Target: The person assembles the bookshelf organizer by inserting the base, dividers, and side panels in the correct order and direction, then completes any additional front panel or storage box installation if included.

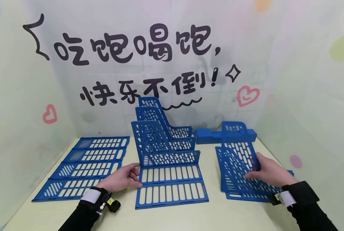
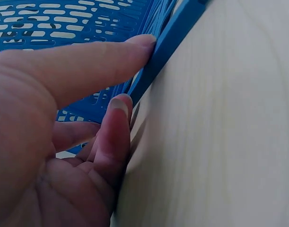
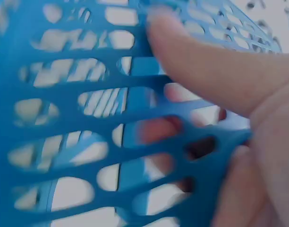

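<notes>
A blue plastic file rack (image 1: 172, 184) stands mid-table, with several perforated divider panels (image 1: 151, 134) upright on its slotted base. My left hand (image 1: 121, 178) holds the base's left edge, thumb and fingertips against it; in the left wrist view the thumb (image 2: 106, 61) lies along the blue edge strip (image 2: 168, 42). On the right, my right hand (image 1: 268, 171) grips a perforated blue divider panel (image 1: 238, 149), thumb on the near face. Through its slots the right wrist view, blurred, shows fingers (image 3: 158, 130) behind. More blue panels (image 1: 232, 171) lie beneath that one.
Several flat slotted blue panels (image 1: 99, 163) lie in a row at the left. A long blue block (image 1: 207, 136) sits by the back wall, partly behind the held panel. Printed sheets line the walls around the pale table (image 1: 189, 218).
</notes>
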{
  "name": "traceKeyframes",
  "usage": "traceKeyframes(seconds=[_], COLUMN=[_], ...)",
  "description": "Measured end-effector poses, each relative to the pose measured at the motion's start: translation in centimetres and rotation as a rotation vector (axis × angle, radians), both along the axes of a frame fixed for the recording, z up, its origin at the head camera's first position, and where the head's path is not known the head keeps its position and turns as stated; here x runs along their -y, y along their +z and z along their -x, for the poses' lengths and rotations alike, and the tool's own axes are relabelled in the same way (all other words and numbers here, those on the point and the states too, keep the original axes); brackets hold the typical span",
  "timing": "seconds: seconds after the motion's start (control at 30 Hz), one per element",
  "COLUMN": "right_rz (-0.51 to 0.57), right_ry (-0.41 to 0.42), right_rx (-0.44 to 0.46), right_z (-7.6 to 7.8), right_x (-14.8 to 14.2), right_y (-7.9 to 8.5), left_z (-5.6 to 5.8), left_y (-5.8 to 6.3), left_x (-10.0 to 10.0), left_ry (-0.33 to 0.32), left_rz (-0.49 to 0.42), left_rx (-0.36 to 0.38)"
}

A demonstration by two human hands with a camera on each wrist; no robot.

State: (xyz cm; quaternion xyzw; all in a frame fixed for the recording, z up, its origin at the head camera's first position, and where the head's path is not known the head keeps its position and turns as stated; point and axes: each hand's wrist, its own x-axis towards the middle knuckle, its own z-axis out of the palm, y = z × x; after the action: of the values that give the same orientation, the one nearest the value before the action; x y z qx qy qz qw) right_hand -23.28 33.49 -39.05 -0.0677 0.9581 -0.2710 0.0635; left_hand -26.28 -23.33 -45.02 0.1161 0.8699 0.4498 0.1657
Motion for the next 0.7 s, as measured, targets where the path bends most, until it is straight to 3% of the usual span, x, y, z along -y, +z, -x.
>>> traceKeyframes(seconds=[0.1, 0.23, 0.4, 0.57, 0.7], right_rz=[0.01, -0.016, 0.003, -0.018, -0.041], right_ry=[0.044, 0.054, 0.047, 0.08, 0.153], right_rx=[-0.136, -0.276, -0.251, -0.28, -0.306], right_z=[0.1, 0.5, 1.1, 1.2, 1.3], right_x=[2.5, 5.5, 6.6, 6.0, 5.5], right_y=[0.7, -0.4, -1.8, -1.7, -1.6], left_z=[-0.1, -0.2, -0.1, 0.1, 0.0], left_y=[0.2, 0.1, -0.2, 0.1, 0.1], left_x=[0.2, 0.3, 0.2, 0.2, 0.3], left_ry=[0.006, 0.009, -0.004, 0.005, 0.025], left_rz=[-0.015, -0.031, -0.03, -0.018, 0.007], left_rx=[0.001, 0.011, 0.002, -0.009, -0.015])
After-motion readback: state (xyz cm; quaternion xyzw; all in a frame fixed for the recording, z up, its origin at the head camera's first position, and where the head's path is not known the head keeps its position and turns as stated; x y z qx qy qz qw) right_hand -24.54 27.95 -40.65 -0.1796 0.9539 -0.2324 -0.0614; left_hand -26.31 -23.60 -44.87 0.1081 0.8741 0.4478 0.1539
